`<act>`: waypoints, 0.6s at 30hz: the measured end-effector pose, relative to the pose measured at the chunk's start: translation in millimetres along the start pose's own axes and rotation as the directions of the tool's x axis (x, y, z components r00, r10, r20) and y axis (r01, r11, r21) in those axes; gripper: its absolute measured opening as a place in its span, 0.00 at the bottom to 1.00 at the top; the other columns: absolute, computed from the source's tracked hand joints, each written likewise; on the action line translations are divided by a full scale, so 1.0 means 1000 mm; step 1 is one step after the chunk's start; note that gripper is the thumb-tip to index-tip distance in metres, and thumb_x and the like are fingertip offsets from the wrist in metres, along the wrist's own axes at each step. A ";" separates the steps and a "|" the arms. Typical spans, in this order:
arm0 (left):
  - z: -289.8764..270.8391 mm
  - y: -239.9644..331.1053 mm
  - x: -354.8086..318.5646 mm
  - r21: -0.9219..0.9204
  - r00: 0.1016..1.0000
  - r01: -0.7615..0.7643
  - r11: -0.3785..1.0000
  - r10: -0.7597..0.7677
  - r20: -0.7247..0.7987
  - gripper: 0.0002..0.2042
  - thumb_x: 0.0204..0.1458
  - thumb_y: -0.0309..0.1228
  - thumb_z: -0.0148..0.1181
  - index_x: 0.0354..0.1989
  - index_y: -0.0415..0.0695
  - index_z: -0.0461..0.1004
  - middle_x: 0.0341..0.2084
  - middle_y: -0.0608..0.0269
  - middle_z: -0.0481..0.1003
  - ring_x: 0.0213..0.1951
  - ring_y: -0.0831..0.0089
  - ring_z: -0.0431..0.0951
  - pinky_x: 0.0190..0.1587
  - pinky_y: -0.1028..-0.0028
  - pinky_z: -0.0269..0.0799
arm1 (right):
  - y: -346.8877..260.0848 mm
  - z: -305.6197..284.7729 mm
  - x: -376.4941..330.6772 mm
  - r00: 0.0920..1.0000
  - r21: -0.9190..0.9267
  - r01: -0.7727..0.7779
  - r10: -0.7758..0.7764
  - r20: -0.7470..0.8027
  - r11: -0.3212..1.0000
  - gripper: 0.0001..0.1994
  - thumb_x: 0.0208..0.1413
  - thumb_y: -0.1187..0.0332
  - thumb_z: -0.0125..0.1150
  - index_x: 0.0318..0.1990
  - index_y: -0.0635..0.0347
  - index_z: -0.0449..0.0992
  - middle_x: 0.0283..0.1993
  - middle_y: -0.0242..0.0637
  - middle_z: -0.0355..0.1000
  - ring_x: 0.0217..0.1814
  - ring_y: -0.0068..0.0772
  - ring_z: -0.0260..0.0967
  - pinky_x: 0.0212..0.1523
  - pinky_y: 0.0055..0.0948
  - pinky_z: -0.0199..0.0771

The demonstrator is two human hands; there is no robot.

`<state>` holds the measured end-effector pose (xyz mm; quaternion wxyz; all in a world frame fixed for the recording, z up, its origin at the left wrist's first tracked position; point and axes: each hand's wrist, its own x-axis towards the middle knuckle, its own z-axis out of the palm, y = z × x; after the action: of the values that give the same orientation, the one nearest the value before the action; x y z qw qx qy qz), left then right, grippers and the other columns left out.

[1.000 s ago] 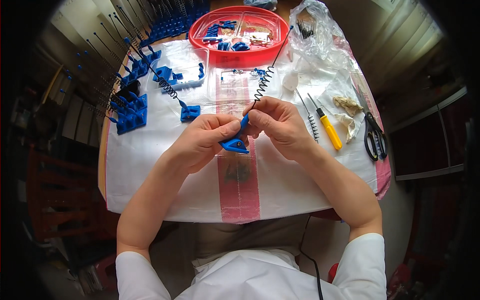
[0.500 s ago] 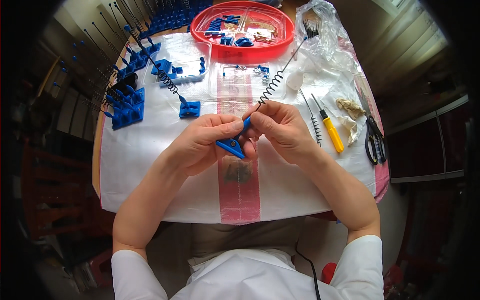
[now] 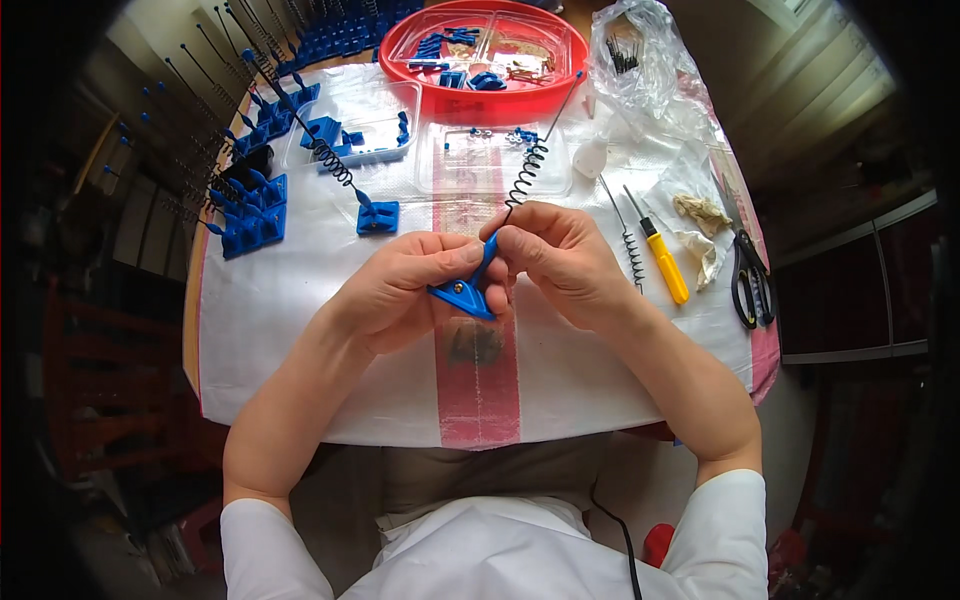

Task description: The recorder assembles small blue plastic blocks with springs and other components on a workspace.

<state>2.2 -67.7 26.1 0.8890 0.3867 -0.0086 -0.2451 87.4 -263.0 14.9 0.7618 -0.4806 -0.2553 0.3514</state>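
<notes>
In front of me a blue plastic base (image 3: 464, 298) with a screw in it and a raised stem is gripped in my left hand (image 3: 412, 283). My right hand (image 3: 553, 259) pinches the top of the stem, where a black coiled spring wire (image 3: 525, 180) with a small blue tip rises. Both hands are closed, their fingertips close together at the stem; some fingers are hidden behind the part. A similar finished-looking piece, a blue base (image 3: 378, 217) with its own coiled wire (image 3: 330, 158), stands upright on the table to the left of my hands.
Rows of blue bases with wires (image 3: 252, 215) line the left edge. Clear trays (image 3: 400, 155) of small parts and a red basin (image 3: 480, 105) lie farther back. At right are a loose coiled wire (image 3: 632, 255), a yellow-handled screwdriver (image 3: 667, 268), scissors (image 3: 745, 290) and a plastic bag (image 3: 650, 75).
The held wire has swung to a more upright angle, its tip moving left. The blue base has turned slightly between my fingers, showing more of its stem. Both hands keep their grip.
</notes>
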 end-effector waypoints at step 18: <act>0.003 -0.003 0.002 0.100 0.992 -0.096 0.990 0.104 -0.072 0.15 0.61 0.35 0.57 0.46 0.33 0.75 0.37 0.58 0.78 0.39 0.74 0.81 0.46 0.71 0.80 | 0.004 0.004 0.001 0.996 0.037 0.012 -0.009 -0.084 0.999 0.10 0.59 0.67 0.65 0.40 0.66 0.78 0.33 0.33 0.76 0.30 0.18 0.68 0.34 0.21 0.70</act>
<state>2.4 -72.5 26.2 0.8801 0.4375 -0.0057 -0.1845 84.1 -258.8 13.0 0.7824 -0.4794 -0.2190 0.3317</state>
